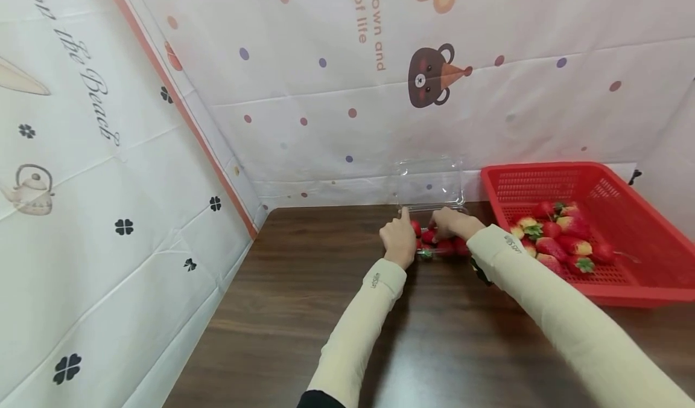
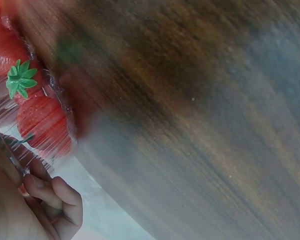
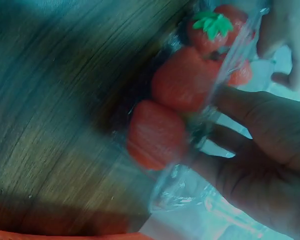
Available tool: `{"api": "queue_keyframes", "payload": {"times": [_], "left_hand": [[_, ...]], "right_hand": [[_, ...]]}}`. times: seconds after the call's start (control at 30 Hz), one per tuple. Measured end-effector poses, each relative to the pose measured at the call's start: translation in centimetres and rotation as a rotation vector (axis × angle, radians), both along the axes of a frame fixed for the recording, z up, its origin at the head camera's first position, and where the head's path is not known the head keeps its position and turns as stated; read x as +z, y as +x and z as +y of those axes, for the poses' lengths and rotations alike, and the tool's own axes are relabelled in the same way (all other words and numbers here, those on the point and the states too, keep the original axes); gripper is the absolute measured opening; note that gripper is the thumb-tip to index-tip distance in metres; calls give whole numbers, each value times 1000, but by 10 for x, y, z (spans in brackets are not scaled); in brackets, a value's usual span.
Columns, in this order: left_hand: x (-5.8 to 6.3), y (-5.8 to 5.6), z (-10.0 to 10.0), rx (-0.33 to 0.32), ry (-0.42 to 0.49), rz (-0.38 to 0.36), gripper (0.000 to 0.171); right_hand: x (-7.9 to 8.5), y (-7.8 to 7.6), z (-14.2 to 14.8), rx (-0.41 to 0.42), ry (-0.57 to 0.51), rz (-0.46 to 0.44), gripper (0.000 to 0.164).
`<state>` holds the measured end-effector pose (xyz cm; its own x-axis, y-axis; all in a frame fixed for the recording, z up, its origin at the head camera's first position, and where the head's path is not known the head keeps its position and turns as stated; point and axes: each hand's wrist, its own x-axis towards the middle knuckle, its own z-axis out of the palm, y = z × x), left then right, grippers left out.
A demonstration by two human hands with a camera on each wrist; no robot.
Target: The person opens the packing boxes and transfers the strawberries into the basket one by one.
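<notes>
A clear plastic box filled with red strawberries stands on the table, its clear lid raised at the back. My left hand holds the box's left side, with curled fingers at the rim in the left wrist view. From the right, my right hand reaches over the rim, fingers down among the strawberries. Its fingertips are hidden behind the box wall and fruit, so I cannot tell whether they pinch a strawberry. One strawberry with a green leafy cap lies against the front wall.
A red plastic basket with several strawberries stands right of the box. The brown wooden table extends left and forward. A white printed sheet hangs behind the table, another along its left.
</notes>
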<state>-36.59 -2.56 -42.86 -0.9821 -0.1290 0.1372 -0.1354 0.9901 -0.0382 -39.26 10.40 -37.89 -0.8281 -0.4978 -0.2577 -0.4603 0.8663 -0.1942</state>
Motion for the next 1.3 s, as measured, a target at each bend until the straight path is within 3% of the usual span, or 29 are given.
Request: {"api": "queue_keyframes", "payload": {"times": [0.2,0.43,0.67,0.93,1.1,1.3], "left_hand": [[1,-1,-7,-3,15,-4,33],[1,-2,-14,-8,23,8,34],[-4,3,-4,-28,40,24,31],[-2,5,5,-49,54,48,27],[-2,6,1,-22,56,13,33],[-2,3,-1,4,45,-15,44]], "right_hand": [[-6,-10,-3,-41,-32,12,39],[-4,-13,-16,-106,50,17,39],[-9,-4,-11,-80,53,30,31],[-14,-9,8,-86,-15,27,36],[-15,-7,10,-86,-32,23,31],[-3,-2,3,-106,-6,59,29]]}}
